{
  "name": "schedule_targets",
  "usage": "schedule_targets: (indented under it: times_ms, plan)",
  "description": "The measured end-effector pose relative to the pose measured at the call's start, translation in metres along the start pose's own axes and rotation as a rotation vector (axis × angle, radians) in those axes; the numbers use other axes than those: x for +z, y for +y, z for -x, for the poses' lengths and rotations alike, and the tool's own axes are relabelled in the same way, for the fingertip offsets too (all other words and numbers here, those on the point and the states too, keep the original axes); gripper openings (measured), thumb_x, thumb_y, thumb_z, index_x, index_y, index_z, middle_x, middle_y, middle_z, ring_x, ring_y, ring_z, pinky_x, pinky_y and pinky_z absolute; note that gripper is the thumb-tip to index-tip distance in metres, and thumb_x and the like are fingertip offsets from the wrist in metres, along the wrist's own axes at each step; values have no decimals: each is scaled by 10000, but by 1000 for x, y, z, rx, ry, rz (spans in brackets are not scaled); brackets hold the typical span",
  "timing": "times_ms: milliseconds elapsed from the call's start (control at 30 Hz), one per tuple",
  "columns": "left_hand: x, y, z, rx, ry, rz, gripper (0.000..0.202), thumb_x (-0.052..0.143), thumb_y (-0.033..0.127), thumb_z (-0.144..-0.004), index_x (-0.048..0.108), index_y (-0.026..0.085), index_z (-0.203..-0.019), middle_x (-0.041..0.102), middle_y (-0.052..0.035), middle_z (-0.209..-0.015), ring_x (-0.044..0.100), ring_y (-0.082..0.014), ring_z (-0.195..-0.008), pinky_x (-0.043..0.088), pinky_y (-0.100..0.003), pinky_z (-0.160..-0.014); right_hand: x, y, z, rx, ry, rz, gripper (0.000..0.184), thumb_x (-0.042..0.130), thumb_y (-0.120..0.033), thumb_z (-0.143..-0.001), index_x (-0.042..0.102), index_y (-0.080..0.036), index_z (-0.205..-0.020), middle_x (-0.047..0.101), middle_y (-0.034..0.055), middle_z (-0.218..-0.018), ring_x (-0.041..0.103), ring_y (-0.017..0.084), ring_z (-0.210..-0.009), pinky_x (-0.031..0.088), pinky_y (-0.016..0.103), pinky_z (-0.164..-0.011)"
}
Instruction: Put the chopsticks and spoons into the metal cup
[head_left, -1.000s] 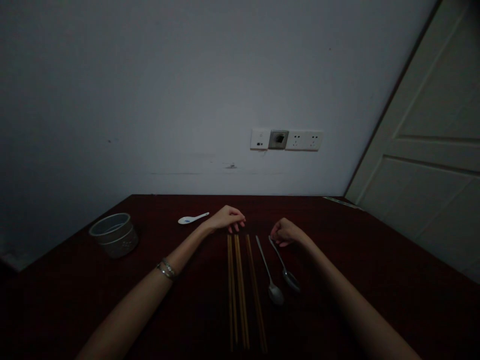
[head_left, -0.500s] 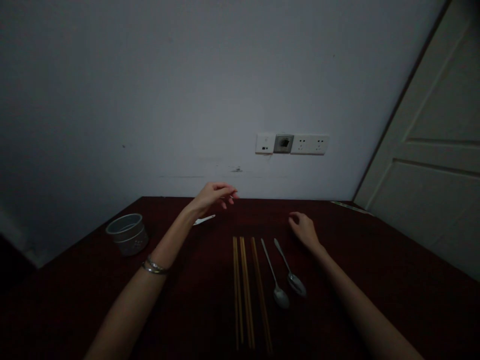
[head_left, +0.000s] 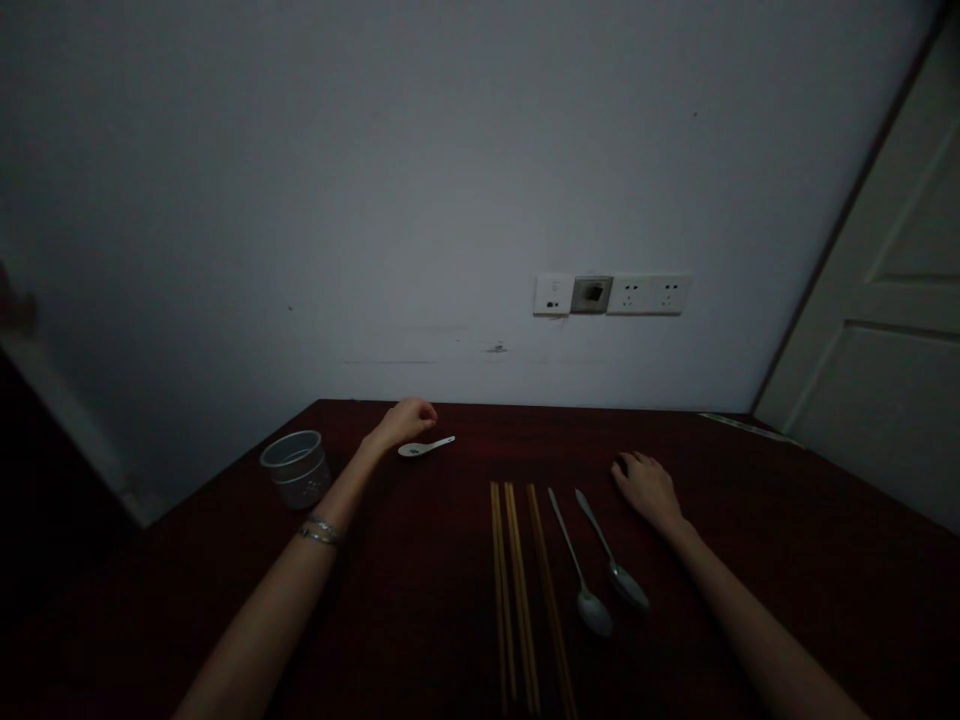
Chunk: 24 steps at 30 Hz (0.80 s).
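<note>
My left hand [head_left: 407, 421], wearing silvery bangles [head_left: 321, 531] at the wrist, hovers at the far left part of the dark red table. Its fingers curl in toward the thumb, and the dim light hides whatever may be between them. Just below it lies a small white spoon [head_left: 417, 450], apparently apart from the hand. My right hand [head_left: 647, 485] rests on the tabletop with loosely bent fingers, thumb apart, holding nothing visible. Left of it lie a metal spoon [head_left: 628, 587], another metal spoon [head_left: 594, 612] and several wooden chopsticks [head_left: 517, 590], roughly side by side.
A clear plastic tub [head_left: 298, 470] stands on the table [head_left: 420, 610] beside my left forearm. Behind the table rises a pale wall with a row of sockets [head_left: 611, 295]. A white panelled door [head_left: 892, 350] is at the right.
My left hand has drawn back leftward and lower, its fingers more curled, and the white spoon shows fully now. My right hand stays beside the metal spoons. The view has turned slightly left.
</note>
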<state>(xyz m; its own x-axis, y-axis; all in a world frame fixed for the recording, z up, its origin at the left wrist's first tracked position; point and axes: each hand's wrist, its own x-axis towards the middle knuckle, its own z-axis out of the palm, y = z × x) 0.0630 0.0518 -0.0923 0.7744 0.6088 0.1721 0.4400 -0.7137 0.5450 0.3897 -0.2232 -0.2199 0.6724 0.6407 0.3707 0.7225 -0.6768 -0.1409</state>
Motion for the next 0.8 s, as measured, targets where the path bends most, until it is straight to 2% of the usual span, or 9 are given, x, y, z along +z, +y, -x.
schedule_targets:
  times_ms: [133,333,600,800]
  plan:
    - [19,-21,-7,81,-1,-113,245,593,273,-659,670,154,-859,680,-67,-863,603,-192,-803,415,-243,-711,0,0,-1,-13,-2,28,417,340,-340,-840,576,-129,-1110,549,170,-1168,456,286,-1128,335,397,-919]
    - [42,-33,-9,94,-42,-108,349,602,283,-672,631,148,-994,657,-84,-1003,592,-191,-886,410,-247,-773,2,1,0,-18,-7,59,439,325,-342,-844,553,-121,-1149,531,172,-1194,442,279,-1152,326,392,-935]
    - [49,-37,-8,135,-117,-136,248,585,218,-675,665,165,-904,679,-54,-864,593,-183,-791,392,-234,-692,-1,0,-1,-21,-9,40,425,336,-335,-842,567,-119,-1126,550,173,-1167,451,277,-1137,337,389,-928]
    - [54,-43,-11,101,-105,-152,224,549,184,-687,679,139,-864,678,-59,-798,592,-171,-729,373,-224,-639,2,1,-2,-9,-17,30,414,350,-337,-841,564,-132,-1130,532,165,-1193,449,268,-1140,325,383,-935]
